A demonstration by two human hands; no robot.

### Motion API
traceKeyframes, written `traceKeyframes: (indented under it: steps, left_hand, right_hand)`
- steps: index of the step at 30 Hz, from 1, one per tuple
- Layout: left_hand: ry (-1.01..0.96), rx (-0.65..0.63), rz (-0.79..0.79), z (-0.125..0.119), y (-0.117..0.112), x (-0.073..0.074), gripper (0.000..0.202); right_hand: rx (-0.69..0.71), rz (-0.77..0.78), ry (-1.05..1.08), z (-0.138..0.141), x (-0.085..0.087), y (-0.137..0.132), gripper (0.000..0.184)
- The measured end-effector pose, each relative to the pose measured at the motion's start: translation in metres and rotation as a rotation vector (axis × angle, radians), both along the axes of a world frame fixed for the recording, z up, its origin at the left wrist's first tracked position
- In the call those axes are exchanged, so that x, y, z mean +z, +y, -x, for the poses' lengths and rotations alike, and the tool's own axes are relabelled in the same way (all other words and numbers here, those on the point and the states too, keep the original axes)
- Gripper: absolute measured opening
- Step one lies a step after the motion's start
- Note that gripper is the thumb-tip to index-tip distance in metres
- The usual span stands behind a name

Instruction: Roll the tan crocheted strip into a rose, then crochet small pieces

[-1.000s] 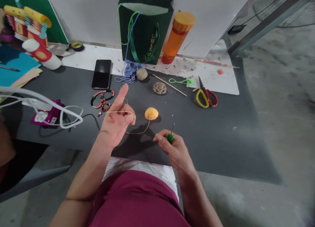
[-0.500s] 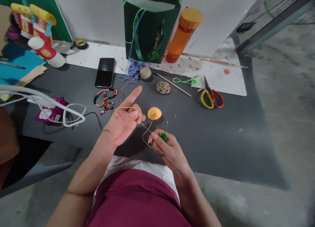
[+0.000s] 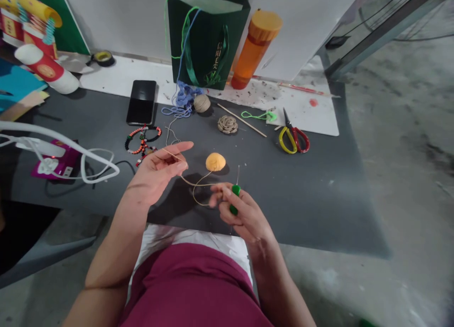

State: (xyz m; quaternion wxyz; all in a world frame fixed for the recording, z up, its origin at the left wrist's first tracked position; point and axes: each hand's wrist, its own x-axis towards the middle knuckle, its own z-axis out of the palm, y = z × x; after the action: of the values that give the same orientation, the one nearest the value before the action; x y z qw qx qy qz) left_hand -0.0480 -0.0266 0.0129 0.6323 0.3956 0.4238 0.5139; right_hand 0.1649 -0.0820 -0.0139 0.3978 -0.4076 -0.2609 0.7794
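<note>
While a person in a maroon top (image 3: 195, 289) works at the near edge of a dark grey surface (image 3: 301, 199), the right hand (image 3: 241, 211) grips a green-handled tool (image 3: 236, 190), its thin metal shaft pointing toward the far edge; some fingertips there are blurred. The left hand (image 3: 156, 176) pinches a pale strand (image 3: 198, 185) between thumb and curled fingers, its forefinger stretched out toward the right edge. The strand spans the gap between the hands, and a loop of it curves to a rounded orange piece (image 3: 215, 162), which rests on the surface just beyond the hands, roughly midway between near and far edges.

Toward the left edge, I see a purple power block (image 3: 73, 158) with white cables, and beaded bracelets (image 3: 142, 139) just past the left wrist. Farther back lie a brown coiled rosette (image 3: 227, 124), a slim stick (image 3: 242, 121) and, toward the right edge, scissors (image 3: 293, 129) with one yellow and one red handle. A black phone (image 3: 142, 102) and a beige ball of yarn (image 3: 202, 103) sit beyond. Along the far edge, a dark green paper bag (image 3: 209, 43) stands beside an orange bottle (image 3: 252, 53).
</note>
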Motion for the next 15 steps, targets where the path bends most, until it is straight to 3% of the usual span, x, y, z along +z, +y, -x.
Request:
traceKeyframes:
  steps: [7, 11, 15]
  left_hand:
    - [0.091, 0.151, -0.021, -0.004, 0.004, -0.01, 0.031]
    - [0.224, 0.089, -0.056, -0.011, 0.004, -0.017, 0.039]
    - [0.214, -0.001, -0.04, -0.023, 0.001, -0.018, 0.038]
  right_hand:
    - [-0.291, -0.012, -0.077, -0.023, 0.005, 0.002, 0.033]
    - [-0.281, 0.036, -0.001, -0.027, 0.005, 0.008, 0.029]
    - [-0.32, 0.056, 0.028, -0.028, 0.006, 0.013, 0.026]
